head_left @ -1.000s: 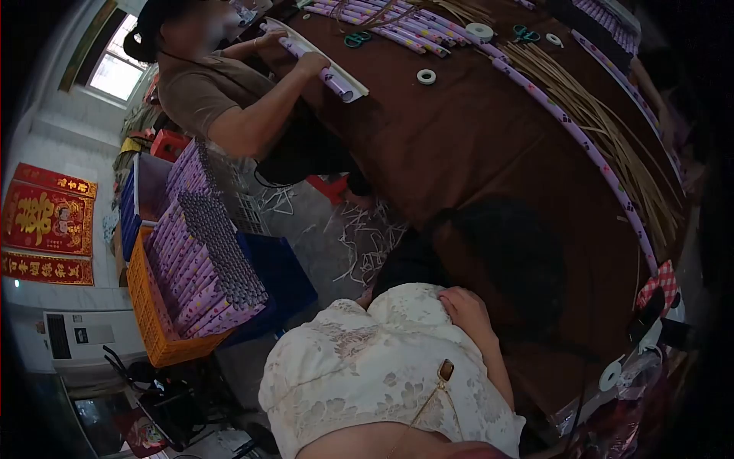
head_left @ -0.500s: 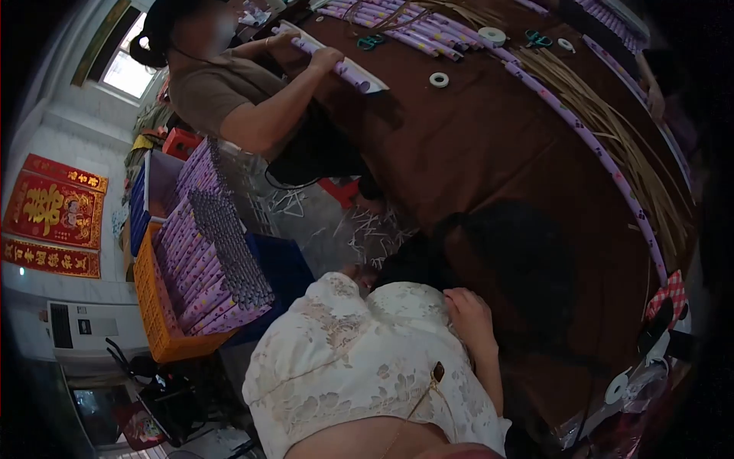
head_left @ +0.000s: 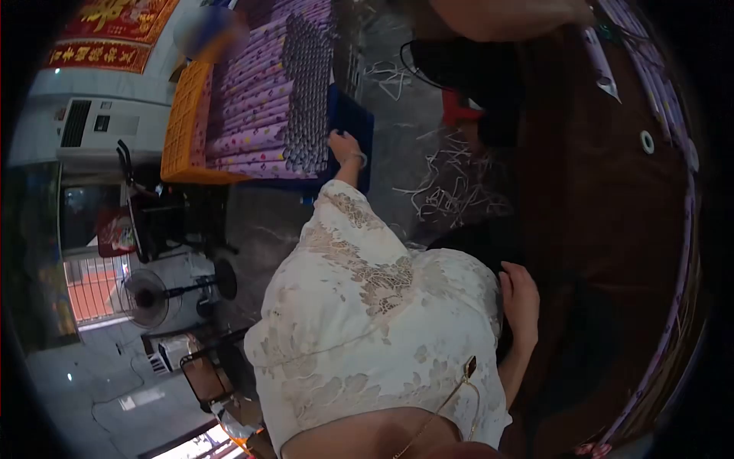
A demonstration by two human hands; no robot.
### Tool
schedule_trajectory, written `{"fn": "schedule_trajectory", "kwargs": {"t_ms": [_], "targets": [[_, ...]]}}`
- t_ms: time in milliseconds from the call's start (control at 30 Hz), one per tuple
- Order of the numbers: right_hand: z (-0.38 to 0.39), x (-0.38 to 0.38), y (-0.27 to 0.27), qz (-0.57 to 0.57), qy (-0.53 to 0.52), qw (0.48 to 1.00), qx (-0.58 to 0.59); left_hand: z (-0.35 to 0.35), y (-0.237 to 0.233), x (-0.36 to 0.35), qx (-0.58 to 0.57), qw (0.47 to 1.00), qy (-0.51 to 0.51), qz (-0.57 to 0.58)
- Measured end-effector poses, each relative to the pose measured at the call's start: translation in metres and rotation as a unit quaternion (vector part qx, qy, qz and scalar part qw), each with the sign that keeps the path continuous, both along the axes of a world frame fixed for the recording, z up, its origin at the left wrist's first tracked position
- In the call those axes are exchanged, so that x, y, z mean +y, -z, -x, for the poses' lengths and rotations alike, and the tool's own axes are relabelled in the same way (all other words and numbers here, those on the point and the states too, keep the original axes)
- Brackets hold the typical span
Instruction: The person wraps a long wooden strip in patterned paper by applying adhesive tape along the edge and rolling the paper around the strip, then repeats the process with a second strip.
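My left hand [head_left: 346, 147], with a bracelet at the wrist, reaches out beside the open ends of a stack of purple patterned paper tubes [head_left: 248, 122]. It overlaps the blue crate [head_left: 358, 121], fingers loosely bent and holding nothing that shows. The stacked tubes rise above an orange plastic crate [head_left: 183, 126]. Near the dark brown table covering [head_left: 604, 206], my right hand [head_left: 521, 300] hangs at my side by the white lace top, fingers loosely extended and nothing in them.
White paper strips [head_left: 451, 183] litter the floor. Another person's arm [head_left: 512, 17] crosses the top. On the table lie a tape roll [head_left: 647, 142] and more purple tubes [head_left: 650, 69]. A fan [head_left: 145, 298] and a black chair [head_left: 164, 218] stand at left.
My view has turned left toward the crates. My left hand has come into sight and stretched out to the tube stack. My right hand remains at my side.
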State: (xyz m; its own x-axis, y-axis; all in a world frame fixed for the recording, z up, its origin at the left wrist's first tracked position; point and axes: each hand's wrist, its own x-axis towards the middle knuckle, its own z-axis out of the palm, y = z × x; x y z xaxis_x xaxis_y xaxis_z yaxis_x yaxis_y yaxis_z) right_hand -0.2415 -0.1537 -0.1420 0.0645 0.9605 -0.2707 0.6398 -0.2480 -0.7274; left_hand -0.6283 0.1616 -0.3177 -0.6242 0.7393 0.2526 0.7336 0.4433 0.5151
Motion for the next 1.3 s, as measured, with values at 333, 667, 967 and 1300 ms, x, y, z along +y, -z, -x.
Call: {"fn": "schedule_trajectory", "kwargs": {"t_ms": [333,667,967,1300], "targets": [[-0.020,0.033,0.001,0.089,-0.060,0.994,-0.031,0.166,-0.036,0.049,0.078,0.952,-0.232,0.182],[-0.030,0.022,0.008,0.084,-0.072,0.992,-0.058,0.256,0.044,0.097,-0.047,0.904,-0.419,0.063],[-0.025,0.016,0.008,0.071,-0.010,0.997,0.011,-0.076,-0.091,0.020,-0.516,0.775,-0.069,-0.358],[-0.011,-0.010,-0.014,-0.117,0.052,0.990,0.058,-0.293,-0.298,-0.058,-0.698,0.486,0.142,-0.506]]}}
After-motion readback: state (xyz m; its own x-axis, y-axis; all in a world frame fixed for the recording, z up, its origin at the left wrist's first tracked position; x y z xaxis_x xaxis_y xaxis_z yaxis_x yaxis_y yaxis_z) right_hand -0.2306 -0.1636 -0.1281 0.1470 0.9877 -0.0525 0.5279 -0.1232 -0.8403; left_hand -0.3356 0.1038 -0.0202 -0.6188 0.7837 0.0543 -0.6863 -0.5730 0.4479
